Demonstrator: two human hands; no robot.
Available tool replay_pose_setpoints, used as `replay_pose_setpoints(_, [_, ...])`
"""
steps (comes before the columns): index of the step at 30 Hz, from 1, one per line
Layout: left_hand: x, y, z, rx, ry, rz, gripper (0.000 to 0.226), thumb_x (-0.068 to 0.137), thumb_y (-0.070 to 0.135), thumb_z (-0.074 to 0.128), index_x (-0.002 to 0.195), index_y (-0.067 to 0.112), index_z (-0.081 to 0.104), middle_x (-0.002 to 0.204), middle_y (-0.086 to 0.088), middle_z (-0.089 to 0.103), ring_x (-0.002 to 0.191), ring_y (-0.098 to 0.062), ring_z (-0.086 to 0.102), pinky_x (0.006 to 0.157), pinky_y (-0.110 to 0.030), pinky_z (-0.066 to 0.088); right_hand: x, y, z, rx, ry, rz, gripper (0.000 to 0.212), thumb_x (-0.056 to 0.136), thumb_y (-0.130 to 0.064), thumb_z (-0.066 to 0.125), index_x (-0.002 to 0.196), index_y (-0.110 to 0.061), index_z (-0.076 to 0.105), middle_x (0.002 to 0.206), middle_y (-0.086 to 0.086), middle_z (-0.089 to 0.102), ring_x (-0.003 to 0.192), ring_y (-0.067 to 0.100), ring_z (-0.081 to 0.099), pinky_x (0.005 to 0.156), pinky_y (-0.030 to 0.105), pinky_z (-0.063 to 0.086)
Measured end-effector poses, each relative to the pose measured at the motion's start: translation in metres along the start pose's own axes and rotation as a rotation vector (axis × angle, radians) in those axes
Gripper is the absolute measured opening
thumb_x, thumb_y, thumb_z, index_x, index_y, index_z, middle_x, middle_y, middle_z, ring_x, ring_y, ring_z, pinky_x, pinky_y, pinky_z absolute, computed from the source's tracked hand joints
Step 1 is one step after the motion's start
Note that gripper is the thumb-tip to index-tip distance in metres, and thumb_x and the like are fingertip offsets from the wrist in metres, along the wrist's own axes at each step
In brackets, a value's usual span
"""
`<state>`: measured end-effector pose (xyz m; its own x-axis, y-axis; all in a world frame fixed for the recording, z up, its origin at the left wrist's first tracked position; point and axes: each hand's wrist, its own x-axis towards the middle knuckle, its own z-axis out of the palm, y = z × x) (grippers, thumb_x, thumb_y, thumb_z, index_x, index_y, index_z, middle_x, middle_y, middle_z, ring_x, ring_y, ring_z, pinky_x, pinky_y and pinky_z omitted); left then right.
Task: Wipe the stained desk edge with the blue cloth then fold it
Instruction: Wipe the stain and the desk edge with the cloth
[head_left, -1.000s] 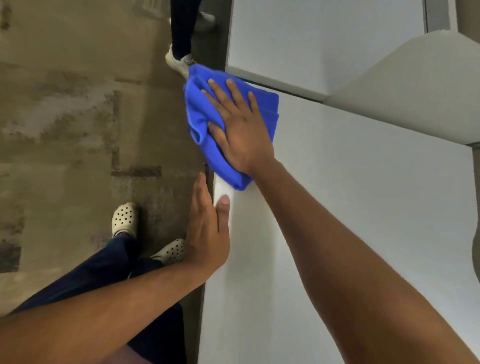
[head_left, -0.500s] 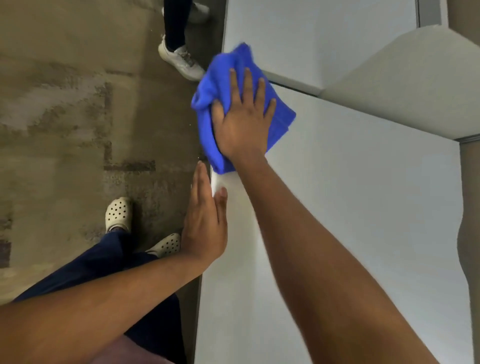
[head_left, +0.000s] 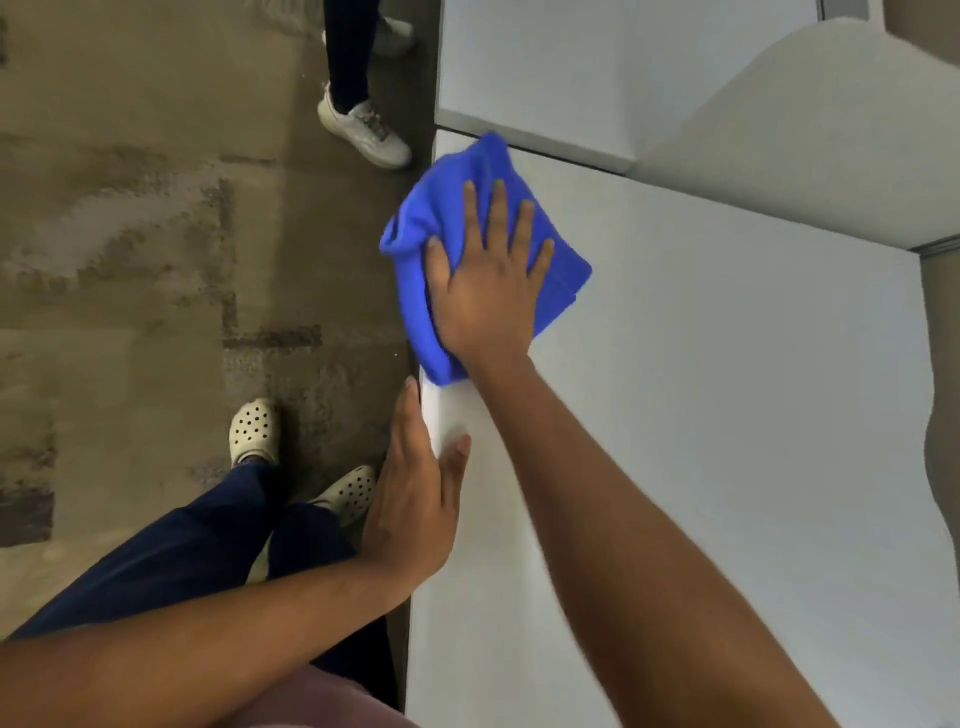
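Note:
The blue cloth (head_left: 436, 234) lies bunched on the white desk (head_left: 701, 389) at its left edge, part of it hanging over the side. My right hand (head_left: 485, 283) presses flat on the cloth, fingers spread and pointing away from me. My left hand (head_left: 415, 493) rests on the desk's left edge (head_left: 415, 545) just below the cloth, fingers along the side and thumb on top, holding nothing. No stain shows on the visible edge.
A grey curved partition (head_left: 805, 130) stands at the back right. A second white desk (head_left: 545, 67) adjoins at the far end. Another person's leg and white shoe (head_left: 363, 130) stand on the carpet by the far corner. My own feet in perforated clogs (head_left: 254, 428) are left of the desk.
My right hand and the cloth have slid a little along the left edge and turned, fingers now pointing straight ahead. The left hand stays on the edge.

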<state>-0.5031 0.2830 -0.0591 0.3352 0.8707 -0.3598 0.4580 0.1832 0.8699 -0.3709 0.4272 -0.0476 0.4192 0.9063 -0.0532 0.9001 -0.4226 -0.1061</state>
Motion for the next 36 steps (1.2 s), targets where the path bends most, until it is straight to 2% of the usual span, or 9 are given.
replay_pose_setpoints(2, [-0.001, -0.003, 0.0, 0.015, 0.002, 0.008, 0.077, 0.107, 0.053, 0.032, 0.168, 0.015, 0.002, 0.177, -0.006, 0.013, 0.162, -0.018, 0.019, 0.129, -0.042, 0.024, -0.006, 0.045, -0.008, 0.011, -0.084, -0.349, 0.069, 0.106, -0.056, 0.024, 0.168, -0.027, 0.023, 0.177, 0.0, 0.02, 0.165, 0.03, 0.014, 0.133, 0.059, 0.01])
replay_pose_setpoints(4, [-0.001, -0.004, 0.0, 0.013, -0.007, 0.01, 0.079, 0.105, 0.058, 0.03, 0.167, 0.022, -0.002, 0.177, -0.004, 0.013, 0.161, -0.018, 0.02, 0.129, -0.04, 0.025, -0.006, 0.103, -0.019, 0.029, -0.104, -0.385, 0.065, 0.108, -0.05, 0.029, 0.167, -0.024, 0.024, 0.177, 0.0, 0.021, 0.165, 0.027, 0.015, 0.132, 0.058, 0.012])
replay_pose_setpoints(8, [-0.001, -0.008, 0.004, 0.002, 0.001, 0.027, 0.075, 0.105, 0.065, 0.025, 0.165, 0.035, -0.006, 0.178, 0.001, 0.012, 0.162, -0.017, 0.019, 0.127, -0.035, 0.024, -0.024, 0.153, -0.026, 0.065, 0.037, 0.498, 0.066, 0.112, -0.044, 0.035, 0.169, -0.018, 0.013, 0.179, 0.003, 0.014, 0.166, 0.029, 0.01, 0.131, 0.06, 0.012])
replay_pose_setpoints(10, [-0.002, -0.008, 0.006, 0.004, 0.018, 0.023, 0.074, 0.107, 0.059, 0.029, 0.167, 0.029, -0.004, 0.177, -0.001, 0.013, 0.162, -0.017, 0.018, 0.127, -0.032, 0.023, -0.047, 0.124, -0.018, 0.037, 0.047, 0.677, 0.068, 0.112, -0.049, 0.03, 0.17, -0.02, 0.008, 0.179, 0.004, 0.01, 0.166, 0.032, 0.007, 0.131, 0.063, 0.011])
replay_pose_setpoints(15, [0.001, -0.008, 0.008, 0.018, 0.051, 0.063, 0.069, 0.11, 0.033, 0.038, 0.168, 0.013, 0.007, 0.177, -0.008, 0.015, 0.162, -0.018, 0.018, 0.129, -0.037, 0.024, -0.072, 0.022, 0.004, -0.02, -0.008, 0.156, 0.074, 0.104, -0.059, 0.017, 0.169, -0.024, 0.011, 0.178, 0.009, 0.014, 0.165, 0.038, 0.01, 0.13, 0.061, 0.007])
replay_pose_setpoints(19, [0.001, -0.008, 0.006, 0.011, 0.033, 0.063, 0.07, 0.111, 0.04, 0.036, 0.168, 0.013, 0.005, 0.176, -0.008, 0.015, 0.162, -0.018, 0.018, 0.13, -0.033, 0.02, -0.022, 0.051, -0.011, 0.025, -0.098, -0.282, 0.065, 0.111, -0.051, 0.028, 0.169, -0.025, 0.016, 0.179, 0.002, 0.014, 0.166, 0.03, 0.009, 0.134, 0.057, 0.008])
replay_pose_setpoints(25, [0.001, -0.012, 0.007, 0.047, 0.036, 0.063, 0.072, 0.109, 0.043, 0.033, 0.167, 0.014, 0.001, 0.177, -0.006, 0.012, 0.163, -0.014, 0.013, 0.123, -0.01, 0.007, -0.025, 0.095, -0.021, 0.089, -0.07, 0.045, 0.064, 0.113, -0.039, 0.031, 0.169, -0.018, 0.008, 0.179, 0.001, 0.01, 0.167, 0.025, 0.005, 0.134, 0.053, 0.007])
replay_pose_setpoints(30, [-0.001, -0.01, 0.01, 0.006, 0.053, 0.038, 0.07, 0.109, 0.047, 0.03, 0.168, 0.023, 0.002, 0.177, 0.004, 0.011, 0.162, -0.006, 0.013, 0.125, -0.017, 0.012, -0.101, 0.103, -0.02, 0.063, -0.197, -0.277, 0.068, 0.109, -0.059, 0.01, 0.169, -0.028, 0.009, 0.179, -0.004, 0.011, 0.167, 0.022, 0.003, 0.135, 0.052, 0.002])
replay_pose_setpoints(36, [-0.001, -0.009, 0.008, 0.004, 0.04, 0.043, 0.07, 0.11, 0.044, 0.03, 0.168, 0.02, 0.002, 0.178, 0.004, 0.011, 0.162, -0.009, 0.012, 0.13, -0.033, 0.018, 0.013, 0.051, -0.017, -0.037, -0.157, -0.496, 0.066, 0.107, -0.048, 0.018, 0.169, -0.024, 0.016, 0.179, -0.001, 0.014, 0.166, 0.025, 0.01, 0.134, 0.054, 0.009])
